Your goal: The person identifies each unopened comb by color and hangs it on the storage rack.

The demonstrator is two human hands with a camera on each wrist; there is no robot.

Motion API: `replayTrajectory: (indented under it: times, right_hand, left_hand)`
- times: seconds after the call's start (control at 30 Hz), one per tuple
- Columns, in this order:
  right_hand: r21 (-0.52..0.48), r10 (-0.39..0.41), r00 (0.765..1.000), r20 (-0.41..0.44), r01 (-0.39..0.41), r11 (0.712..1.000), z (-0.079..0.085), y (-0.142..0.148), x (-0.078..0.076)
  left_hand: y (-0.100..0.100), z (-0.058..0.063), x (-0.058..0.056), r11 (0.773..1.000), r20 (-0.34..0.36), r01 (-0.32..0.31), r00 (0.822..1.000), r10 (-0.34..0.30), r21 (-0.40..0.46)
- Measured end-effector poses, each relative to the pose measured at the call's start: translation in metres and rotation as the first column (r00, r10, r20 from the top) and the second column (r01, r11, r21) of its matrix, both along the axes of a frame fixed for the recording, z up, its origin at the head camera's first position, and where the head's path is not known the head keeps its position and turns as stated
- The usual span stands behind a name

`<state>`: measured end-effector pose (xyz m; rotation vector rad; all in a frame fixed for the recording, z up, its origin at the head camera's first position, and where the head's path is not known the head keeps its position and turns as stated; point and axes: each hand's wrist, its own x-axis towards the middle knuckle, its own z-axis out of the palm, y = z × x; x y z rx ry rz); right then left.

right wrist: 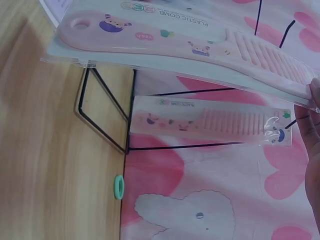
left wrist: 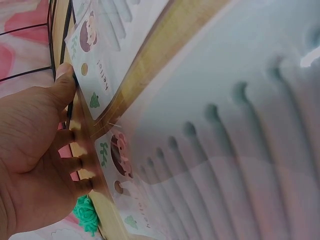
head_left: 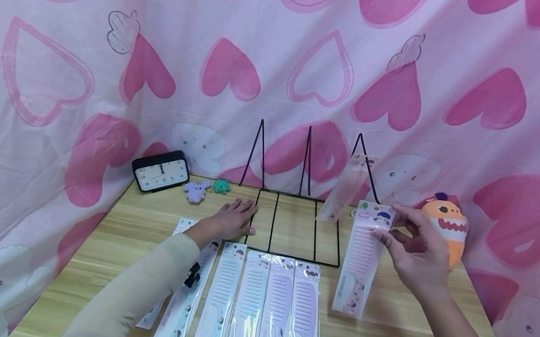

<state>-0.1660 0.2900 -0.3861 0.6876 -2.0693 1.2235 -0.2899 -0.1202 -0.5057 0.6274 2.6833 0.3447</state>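
Observation:
My right hand (head_left: 417,253) pinches the top corner of a packaged pink plastic comb (head_left: 360,263), held upright to the right of a black wire rack (head_left: 273,223). In the right wrist view this comb (right wrist: 150,45) is close to the camera. Another packaged pink comb (right wrist: 200,122) hangs from the rack's right arm. My left hand (head_left: 232,219) rests at the rack's left side, its fingers reaching the frame and holding no comb. Several packaged combs (head_left: 252,303) lie in a row in front of the rack. The left forearm partly hides the leftmost ones.
A black-rimmed clock (head_left: 161,171), a purple figure (head_left: 196,191) and a green curly piece (head_left: 221,186) stand at the back left. An orange plush toy (head_left: 452,255) is at the right. A heart-patterned curtain (head_left: 232,69) borders the wooden table (head_left: 99,260).

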Motion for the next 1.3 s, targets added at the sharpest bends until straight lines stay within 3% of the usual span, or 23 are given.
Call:
replayTrajectory:
  times: [0.13, 0.27, 0.43, 0.67, 0.83, 1.03, 1.27, 1.3]
  right_hand:
    - [-0.003, -0.005, 1.0, -0.006, 0.005, 1.0, 0.004, -0.001, -0.002]
    - [-0.018, -0.005, 1.0, -0.008, 0.005, 1.0, 0.004, -0.001, -0.004]
    - [-0.033, -0.012, 1.0, -0.009, 0.012, 0.999, 0.004, 0.0, -0.005]
    - [-0.041, -0.011, 1.0, 0.002, 0.012, 0.999, 0.003, -0.001, -0.008]
    - [-0.103, -0.027, 0.997, 0.078, 0.035, 0.994, 0.0, -0.003, -0.014]
    - [-0.177, -0.024, 0.99, 0.138, 0.048, 0.983, -0.002, -0.006, -0.028]
    - [-0.198, -0.036, 0.984, 0.174, 0.071, 0.978, -0.001, -0.011, -0.048]
    - [-0.198, -0.046, 0.982, 0.185, 0.083, 0.977, 0.0, -0.011, -0.051]
  left_hand:
    - [-0.002, -0.008, -0.005, 1.0, 0.009, -0.008, 1.0, 0.008, 0.028]
    - [-0.006, -0.029, -0.021, 0.999, 0.05, -0.026, 0.998, 0.024, 0.048]
    - [-0.009, -0.042, -0.032, 0.999, 0.058, -0.03, 0.998, 0.028, 0.045]
    - [-0.009, -0.039, -0.026, 0.998, 0.02, -0.019, 1.0, 0.018, 0.061]
    - [-0.009, -0.035, -0.023, 0.998, 0.02, -0.014, 1.0, 0.013, 0.064]
    - [-0.009, -0.032, -0.02, 0.997, 0.011, 0.001, 1.0, -0.002, 0.082]
    - [-0.004, -0.018, -0.012, 0.998, 0.03, -0.018, 0.999, 0.016, 0.058]
    - [-0.004, -0.022, -0.014, 0.998, 0.021, -0.014, 1.0, 0.013, 0.056]
